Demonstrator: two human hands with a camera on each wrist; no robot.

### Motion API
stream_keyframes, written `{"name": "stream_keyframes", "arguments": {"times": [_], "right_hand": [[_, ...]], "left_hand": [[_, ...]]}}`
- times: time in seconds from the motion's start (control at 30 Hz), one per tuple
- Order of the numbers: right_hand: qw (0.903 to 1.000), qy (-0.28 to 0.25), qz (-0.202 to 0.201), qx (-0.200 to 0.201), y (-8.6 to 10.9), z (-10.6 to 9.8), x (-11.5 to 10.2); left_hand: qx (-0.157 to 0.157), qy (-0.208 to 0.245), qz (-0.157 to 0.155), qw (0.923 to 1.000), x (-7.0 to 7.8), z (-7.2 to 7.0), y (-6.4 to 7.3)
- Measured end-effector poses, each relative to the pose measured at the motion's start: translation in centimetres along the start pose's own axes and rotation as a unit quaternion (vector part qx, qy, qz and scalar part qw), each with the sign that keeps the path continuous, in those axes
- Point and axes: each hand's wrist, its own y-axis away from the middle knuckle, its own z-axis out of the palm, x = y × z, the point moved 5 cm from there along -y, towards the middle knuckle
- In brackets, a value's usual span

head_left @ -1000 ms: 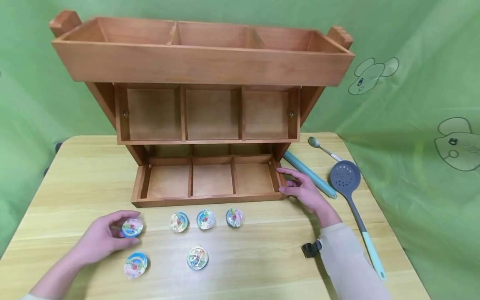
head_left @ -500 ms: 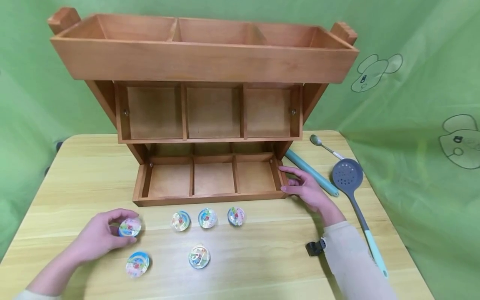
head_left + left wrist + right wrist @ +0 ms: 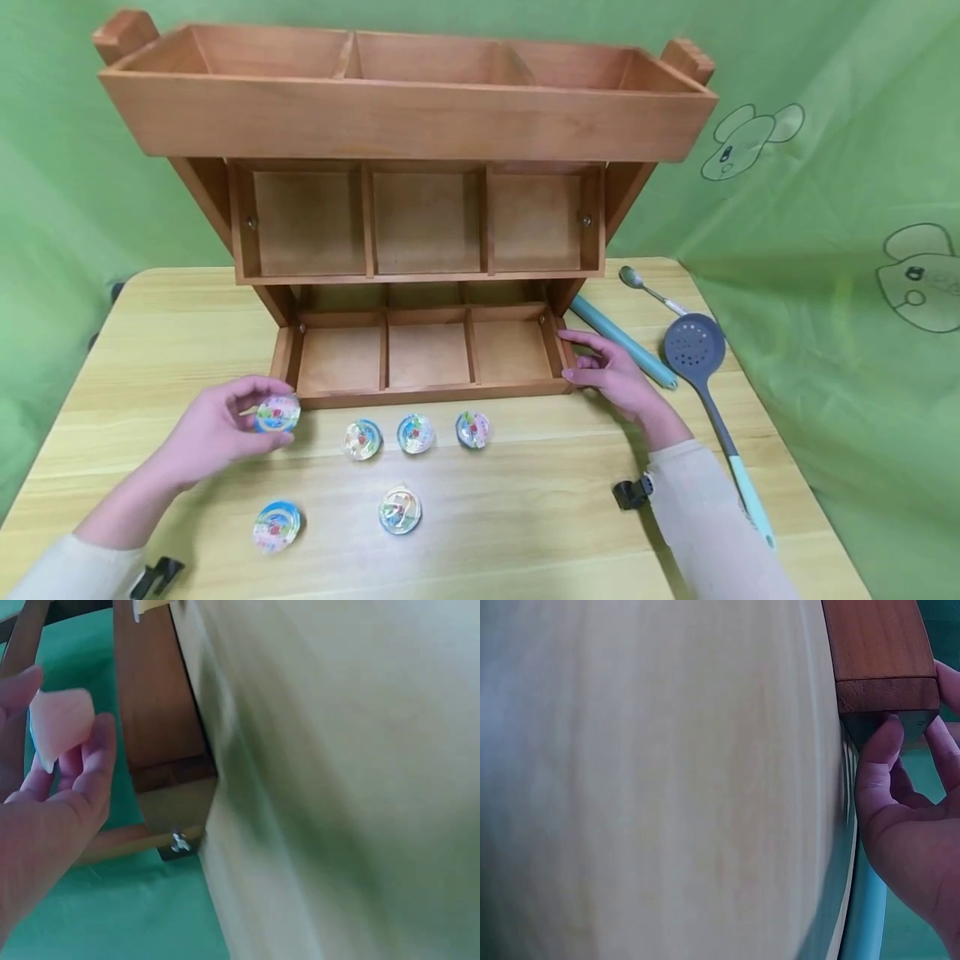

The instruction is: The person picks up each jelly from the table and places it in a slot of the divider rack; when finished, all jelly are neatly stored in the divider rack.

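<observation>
A jelly cup (image 3: 277, 413) with a printed foil lid is pinched between the thumb and fingers of my left hand (image 3: 210, 433). In the left wrist view its pink, tapered body (image 3: 63, 724) shows. The hand is raised at the left front corner of a three-tier wooden rack (image 3: 405, 121). My right hand (image 3: 622, 383) rests its thumb and fingertips against the right end of the bottom tray (image 3: 442, 390). In the right wrist view, the thumb (image 3: 881, 750) touches that end. All three compartments of the bottom tray hold nothing.
Several other jelly cups (image 3: 363, 439) lie on the wooden table (image 3: 525, 517) before the rack. To the right are a blue-green rod (image 3: 626, 342), a metal spoon (image 3: 633, 278) and a slotted skimmer (image 3: 694, 347). Green cloth (image 3: 810, 208) hangs behind and beside the table.
My left hand has moved the jelly cup up and right, toward the bottom tray's left corner. The right hand stays at the tray's end. The view has shifted slightly.
</observation>
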Motion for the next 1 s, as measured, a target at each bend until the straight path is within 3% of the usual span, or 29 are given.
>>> {"name": "stream_keyframes", "arguments": {"times": [0.23,0.4,0.83,1.0], "right_hand": [[0.9999,0.013,0.006,0.003,-0.1,-0.3,0.1],[0.9999,0.015,-0.007,0.003,-0.2,-0.4,-0.2],[0.9998,0.015,-0.015,0.004,-0.3,-0.3,0.0],[0.9997,0.016,-0.014,0.007,-0.2,-0.1,0.2]], "left_hand": [[0.040,-0.049,0.016,0.9979,1.5,0.1,-3.2],[0.046,-0.042,0.011,0.9980,1.7,0.5,-5.6],[0.088,-0.125,0.016,0.9881,-0.2,1.7,-11.0],[0.101,-0.151,-0.020,0.9832,-1.4,2.4,-12.2]]}}
